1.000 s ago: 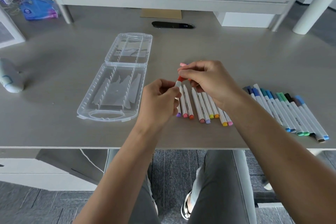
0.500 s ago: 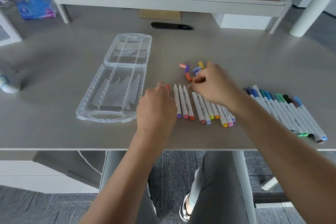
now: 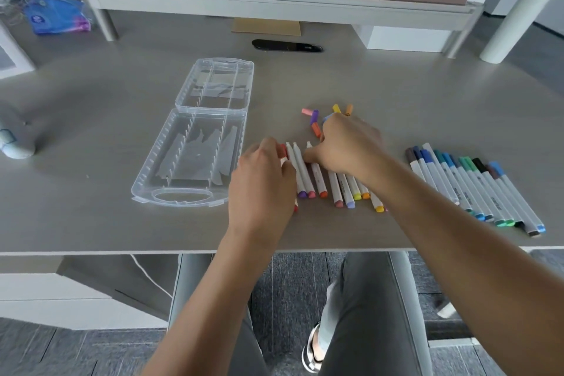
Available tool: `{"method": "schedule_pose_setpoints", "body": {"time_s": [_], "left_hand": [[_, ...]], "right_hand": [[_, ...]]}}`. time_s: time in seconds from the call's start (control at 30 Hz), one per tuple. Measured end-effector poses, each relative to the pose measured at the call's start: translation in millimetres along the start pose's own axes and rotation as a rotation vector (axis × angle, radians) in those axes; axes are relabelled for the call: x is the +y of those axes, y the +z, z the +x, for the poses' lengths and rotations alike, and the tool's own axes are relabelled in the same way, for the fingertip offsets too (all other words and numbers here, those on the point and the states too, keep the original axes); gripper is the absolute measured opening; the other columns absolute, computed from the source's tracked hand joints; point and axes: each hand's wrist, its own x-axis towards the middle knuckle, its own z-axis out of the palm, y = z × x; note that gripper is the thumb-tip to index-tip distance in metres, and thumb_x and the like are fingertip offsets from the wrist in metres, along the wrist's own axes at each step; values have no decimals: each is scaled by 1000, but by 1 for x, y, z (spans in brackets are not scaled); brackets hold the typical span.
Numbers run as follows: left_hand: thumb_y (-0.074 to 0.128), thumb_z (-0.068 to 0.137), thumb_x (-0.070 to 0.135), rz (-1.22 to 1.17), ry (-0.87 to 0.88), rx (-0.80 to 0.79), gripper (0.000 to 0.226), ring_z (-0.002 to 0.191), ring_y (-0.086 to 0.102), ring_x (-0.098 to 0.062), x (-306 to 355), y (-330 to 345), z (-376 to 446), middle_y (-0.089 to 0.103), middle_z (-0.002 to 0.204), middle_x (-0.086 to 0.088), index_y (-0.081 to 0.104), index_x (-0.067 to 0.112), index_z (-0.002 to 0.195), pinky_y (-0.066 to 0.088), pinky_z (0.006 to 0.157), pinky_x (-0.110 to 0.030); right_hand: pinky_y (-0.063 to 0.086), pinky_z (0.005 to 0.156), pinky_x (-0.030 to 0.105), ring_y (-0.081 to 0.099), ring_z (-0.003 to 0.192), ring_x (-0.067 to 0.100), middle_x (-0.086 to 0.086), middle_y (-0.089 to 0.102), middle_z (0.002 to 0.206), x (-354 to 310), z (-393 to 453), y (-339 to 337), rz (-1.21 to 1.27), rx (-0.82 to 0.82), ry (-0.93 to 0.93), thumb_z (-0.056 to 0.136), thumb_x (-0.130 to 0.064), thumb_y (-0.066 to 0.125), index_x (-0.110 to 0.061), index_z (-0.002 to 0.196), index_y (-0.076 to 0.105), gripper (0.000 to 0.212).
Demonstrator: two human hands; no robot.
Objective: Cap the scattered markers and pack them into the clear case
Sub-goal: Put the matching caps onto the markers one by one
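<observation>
The clear case [image 3: 143, 189] lies open and empty left of centre, its lid [image 3: 248, 84] folded back. Several uncapped white markers [image 3: 340, 192] lie in a row near the front edge. My left hand [image 3: 262, 180] grips a red-capped marker [image 3: 283, 150] and holds it down on the table at the row's left end. My right hand [image 3: 348, 146] reaches over the row and pinches the upper part of an orange-ended marker [image 3: 319, 181], now set apart from its two left neighbours. Several loose coloured caps [image 3: 314, 119] lie behind that hand. Capped blue, green and dark markers [image 3: 476, 189] form a row at the right.
A black oval grommet [image 3: 287, 46] sits at the back of the grey table [image 3: 427, 107], under a white shelf riser [image 3: 274, 6]. A white rounded object [image 3: 15, 143] lies at the far left, a blue packet [image 3: 58, 20] at the back left.
The hands held the red marker up between them, fitting its cap; they then parted. My left hand brought it down beside the row, my right hand went to the orange-ended marker.
</observation>
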Motion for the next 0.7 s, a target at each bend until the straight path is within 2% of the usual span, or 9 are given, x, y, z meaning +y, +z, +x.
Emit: {"method": "schedule_pose_setpoints", "body": {"time_s": [0.1,0.2,0.3,0.37,0.47,0.5,0.57,0.63,0.7], "left_hand": [[60,90,14,-62,29,12,7,83,59,-23,-2,1,-1,65,87,-2,66,11,90,49,75,-40],[68,90,22,-233,0,23,9,78,62,-17,7,-1,0,66,83,3,68,13,93,52,72,-33],[73,90,31,-407,-106,-88,30,69,67,-5,22,-1,4,69,87,6,66,16,115,48,54,-14],[71,92,25,-532,-190,-196,41,65,71,-7,30,2,7,72,85,4,60,13,130,55,52,-21],[66,92,6,-774,-329,-276,48,69,76,-23,32,9,15,75,83,-7,53,4,138,61,76,-59],[64,92,1,-836,-366,-284,47,69,76,-26,30,11,17,75,80,-8,53,3,137,59,79,-63],[60,92,-6,-933,-416,-289,39,68,76,-29,28,9,19,72,73,-9,57,0,130,63,75,-50],[58,92,-8,-1000,-446,-296,34,70,75,-30,25,6,20,71,74,-10,61,0,125,64,69,-41],[57,93,-6,-1007,-451,-319,31,71,75,-29,22,4,21,73,71,-5,62,1,123,61,77,-55]], "right_hand": [[47,65,29,68,78,26,10,71,82,12,7,-1,345,-15,6,76,-43,69,-11,72,63,32],[31,49,21,44,47,16,1,56,58,23,1,-15,694,-45,27,84,-28,73,-10,57,62,34],[22,49,27,34,54,19,6,46,62,29,-3,-23,833,-89,32,82,-32,79,-17,56,61,35],[22,50,28,33,56,18,8,47,68,29,-4,-24,853,-121,20,84,-33,79,-18,56,64,35],[28,49,26,39,53,12,0,55,63,33,0,-23,823,-119,16,90,-33,76,-22,60,77,32],[32,50,24,43,53,11,1,60,65,36,4,-22,808,-76,15,92,-32,74,-20,71,81,25],[36,51,24,48,51,9,5,68,73,43,17,-16,725,57,-1,93,-29,73,-15,91,82,17],[37,52,23,51,49,5,4,74,82,48,30,-7,594,139,-44,92,-30,75,-19,98,82,15],[41,59,25,59,66,8,-2,75,89,46,38,-2,474,161,-64,91,-34,76,-22,100,82,16]]}}
